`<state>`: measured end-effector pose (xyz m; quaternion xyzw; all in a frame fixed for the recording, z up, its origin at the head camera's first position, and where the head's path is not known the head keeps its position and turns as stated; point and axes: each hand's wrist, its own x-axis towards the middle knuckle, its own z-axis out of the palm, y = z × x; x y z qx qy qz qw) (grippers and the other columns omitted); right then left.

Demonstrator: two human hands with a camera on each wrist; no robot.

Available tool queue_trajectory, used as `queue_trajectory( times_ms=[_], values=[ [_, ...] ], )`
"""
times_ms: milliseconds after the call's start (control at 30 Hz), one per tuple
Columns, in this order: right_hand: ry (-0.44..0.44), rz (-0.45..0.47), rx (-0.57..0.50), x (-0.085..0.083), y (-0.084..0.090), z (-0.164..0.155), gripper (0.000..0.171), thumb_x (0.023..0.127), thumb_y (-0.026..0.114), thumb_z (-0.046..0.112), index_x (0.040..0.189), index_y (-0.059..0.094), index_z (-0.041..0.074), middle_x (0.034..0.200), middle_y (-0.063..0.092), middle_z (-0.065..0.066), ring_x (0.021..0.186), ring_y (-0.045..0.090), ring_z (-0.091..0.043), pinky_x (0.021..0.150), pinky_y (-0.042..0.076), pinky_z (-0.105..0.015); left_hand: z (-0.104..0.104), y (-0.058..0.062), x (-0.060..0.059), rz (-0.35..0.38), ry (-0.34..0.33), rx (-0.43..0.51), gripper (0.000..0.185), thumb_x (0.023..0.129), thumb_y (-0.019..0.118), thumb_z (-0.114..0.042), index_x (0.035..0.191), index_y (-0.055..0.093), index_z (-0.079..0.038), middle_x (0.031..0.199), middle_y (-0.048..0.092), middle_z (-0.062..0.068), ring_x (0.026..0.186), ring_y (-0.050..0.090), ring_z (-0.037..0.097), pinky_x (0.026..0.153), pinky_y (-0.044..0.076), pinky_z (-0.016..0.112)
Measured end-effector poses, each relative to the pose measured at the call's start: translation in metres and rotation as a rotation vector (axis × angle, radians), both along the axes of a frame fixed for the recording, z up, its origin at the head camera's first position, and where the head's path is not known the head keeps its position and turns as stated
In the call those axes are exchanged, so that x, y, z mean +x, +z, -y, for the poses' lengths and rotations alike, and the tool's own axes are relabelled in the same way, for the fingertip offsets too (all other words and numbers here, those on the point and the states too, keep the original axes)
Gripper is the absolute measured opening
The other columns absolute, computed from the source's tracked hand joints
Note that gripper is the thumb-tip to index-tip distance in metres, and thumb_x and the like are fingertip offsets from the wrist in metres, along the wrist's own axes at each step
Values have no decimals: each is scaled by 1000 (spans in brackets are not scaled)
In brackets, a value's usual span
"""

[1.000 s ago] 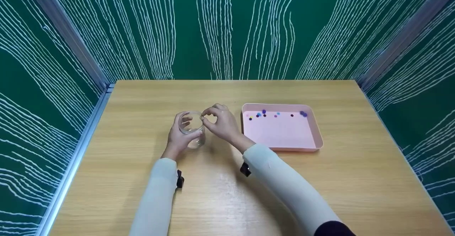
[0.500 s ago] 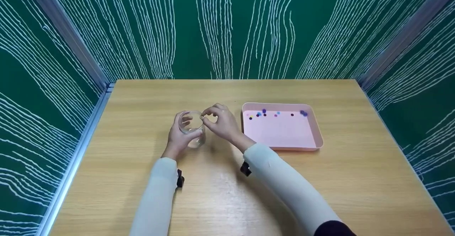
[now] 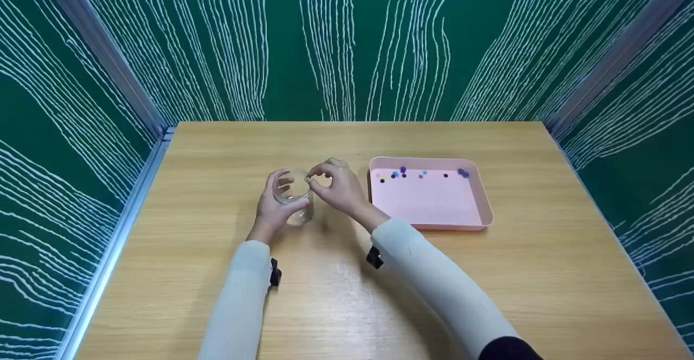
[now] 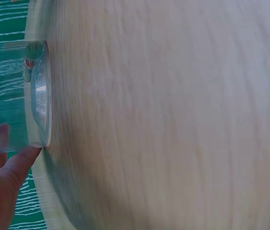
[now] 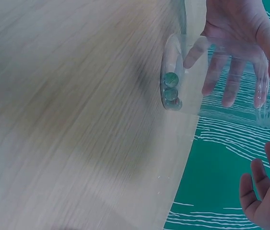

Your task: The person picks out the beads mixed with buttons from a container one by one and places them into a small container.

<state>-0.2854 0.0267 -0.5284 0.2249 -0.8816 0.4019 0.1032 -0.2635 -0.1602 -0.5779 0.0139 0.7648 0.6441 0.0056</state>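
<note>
In the head view, a clear, cylindrical, glass-like jar (image 3: pixel 299 217) stands on the wooden tabletop (image 3: pixel 325 306); the left hand (image 3: pixel 274 208) holds it with curled fingers. The right hand (image 3: pixel 341 187) brings thumb and forefinger together at its rim; whether they hold something, I cannot tell. Right of the jar lies a pink rectangular tray (image 3: pixel 434 205). Since one second ago nothing visibly changes, so the work seems paused.

In the left wrist view, small greenish marbles (image 4: pixel 34 50) rest at the jar's bottom.

The right wrist view shows these marbles again, inside the jar.

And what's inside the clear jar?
Small round balls, at least one greenish, lie at the bottom of the clear jar. They overlap, so any hidden behind them can't be seen.
</note>
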Motion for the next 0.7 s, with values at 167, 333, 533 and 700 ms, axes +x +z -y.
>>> queue_trajectory(
  times_ms=[167,333,533,700],
  values=[
    [-1,1,-2,0,0,0,17,88,66,30,97,73,17,99,68,-6,97,60,-22,84,52,-33,-1,10,4,5,-12,23,81,71,84,-17,138,39,-21,140,47,20,133,41,41,111,40,48],
    [-5,-9,-2,0,-2,0,16,88,66,29,97,73,17,98,68,-6,96,60,-21,83,52,-32,-2,24,10,8,-20,23,80,71,82,-14,139,39,-16,140,45,25,133,40,44,110,41,49],
    [-13,-22,3,-1,-3,0,17,87,66,28,97,72,16,97,68,-5,95,60,-20,82,53,-31,-1,9,3,2,-6,19,79,71,83,-16,137,40,-21,139,47,19,133,42,40,111,40,48],
    [-16,-7,-2,1,-2,0,18,87,66,29,98,72,16,97,67,-4,96,61,-21,82,53,-31,-1,-2,-1,-17,20,9,76,70,83,-18,134,42,-26,136,51,13,130,46,35,107,44,45]
  ],
)
